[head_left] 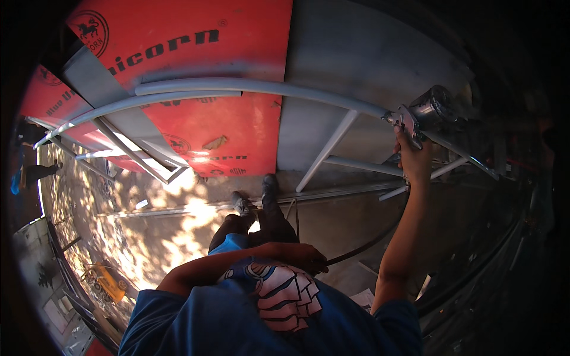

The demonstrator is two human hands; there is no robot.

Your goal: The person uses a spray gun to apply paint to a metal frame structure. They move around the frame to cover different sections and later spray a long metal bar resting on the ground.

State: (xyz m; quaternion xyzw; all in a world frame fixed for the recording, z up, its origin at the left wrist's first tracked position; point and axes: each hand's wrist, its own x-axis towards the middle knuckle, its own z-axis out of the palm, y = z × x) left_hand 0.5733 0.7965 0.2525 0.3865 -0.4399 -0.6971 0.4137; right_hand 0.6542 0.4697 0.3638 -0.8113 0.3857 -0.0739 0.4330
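Observation:
My right hand (414,155) is closed round the grip of a spray gun (406,120), arm stretched out ahead. The gun carries a metal cup (432,105), and its nozzle side is close to a grey-coated metal tube frame (279,89). From the gun's grip a dark hose (380,237) runs back down beside my forearm. Across my belly, my left hand (306,257) is closed on the hose. Its fingertips are partly in shadow.
Red printed boards (237,136) and grey sheets (332,47) stand behind the frame. A second grey frame (136,155) leans at the left. A metal rail (344,191) crosses the floor near my feet. A yellow machine (107,282) and another person (38,172) are at the left.

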